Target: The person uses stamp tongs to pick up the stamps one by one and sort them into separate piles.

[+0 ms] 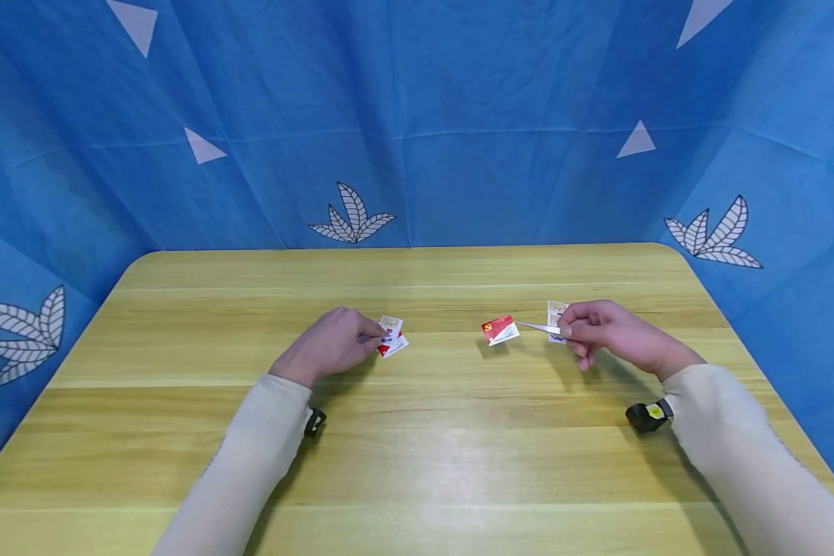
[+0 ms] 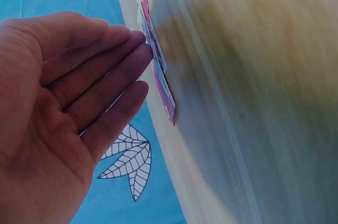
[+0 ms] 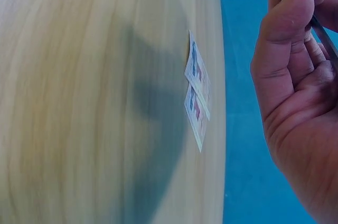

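My right hand [image 1: 608, 336] pinches a pair of slim metal tweezers [image 1: 538, 328], a dark sliver of which [image 3: 325, 39] shows in the right wrist view. At their tips, just above the table, hangs a red-and-white stamp [image 1: 499, 330] with a yellow emblem. Beneath that hand lie two overlapping pale stamps [image 3: 196, 76], partly hidden in the head view. Over on the left, my left hand [image 1: 330, 344] reaches to a small overlapping group of red-and-white stamps [image 1: 392, 335]. Its fingers [image 2: 113, 84] look nearly straight, their tips at the stamps' edge.
Light wood-grain table [image 1: 424, 463] lies under both hands. A blue cloth [image 1: 459, 93] with white triangles and leaf prints hangs behind and along the sides. Black wrist devices [image 1: 646, 417] sit at both cuffs, close above the tabletop.
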The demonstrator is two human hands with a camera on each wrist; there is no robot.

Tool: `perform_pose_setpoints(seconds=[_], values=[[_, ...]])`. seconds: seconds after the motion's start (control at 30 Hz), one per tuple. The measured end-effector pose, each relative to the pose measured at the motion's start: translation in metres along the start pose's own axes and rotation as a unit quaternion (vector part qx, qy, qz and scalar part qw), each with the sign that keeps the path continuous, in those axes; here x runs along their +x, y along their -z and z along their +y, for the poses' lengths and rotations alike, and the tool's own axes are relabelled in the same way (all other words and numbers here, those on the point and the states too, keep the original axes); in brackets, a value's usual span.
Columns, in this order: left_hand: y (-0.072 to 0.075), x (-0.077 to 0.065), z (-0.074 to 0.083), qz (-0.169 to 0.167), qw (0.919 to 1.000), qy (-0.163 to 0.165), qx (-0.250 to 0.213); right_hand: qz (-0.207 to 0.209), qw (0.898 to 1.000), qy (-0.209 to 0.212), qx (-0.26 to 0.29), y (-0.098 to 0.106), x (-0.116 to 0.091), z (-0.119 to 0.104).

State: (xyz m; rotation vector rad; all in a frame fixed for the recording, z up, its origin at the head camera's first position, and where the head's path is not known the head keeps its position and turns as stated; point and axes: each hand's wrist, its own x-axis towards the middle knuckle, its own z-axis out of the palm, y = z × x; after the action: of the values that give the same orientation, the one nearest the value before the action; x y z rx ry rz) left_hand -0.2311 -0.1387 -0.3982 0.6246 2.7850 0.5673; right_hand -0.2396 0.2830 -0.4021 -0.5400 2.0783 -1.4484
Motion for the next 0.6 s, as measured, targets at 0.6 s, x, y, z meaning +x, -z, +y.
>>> perform_pose_setpoints(seconds=[0.6], values=[[0.002,0.001,0.000,-0.006,1.0000,0.002,0.007,0.037,0.999,0.014,0.000,0.016,-0.026,0.003]])
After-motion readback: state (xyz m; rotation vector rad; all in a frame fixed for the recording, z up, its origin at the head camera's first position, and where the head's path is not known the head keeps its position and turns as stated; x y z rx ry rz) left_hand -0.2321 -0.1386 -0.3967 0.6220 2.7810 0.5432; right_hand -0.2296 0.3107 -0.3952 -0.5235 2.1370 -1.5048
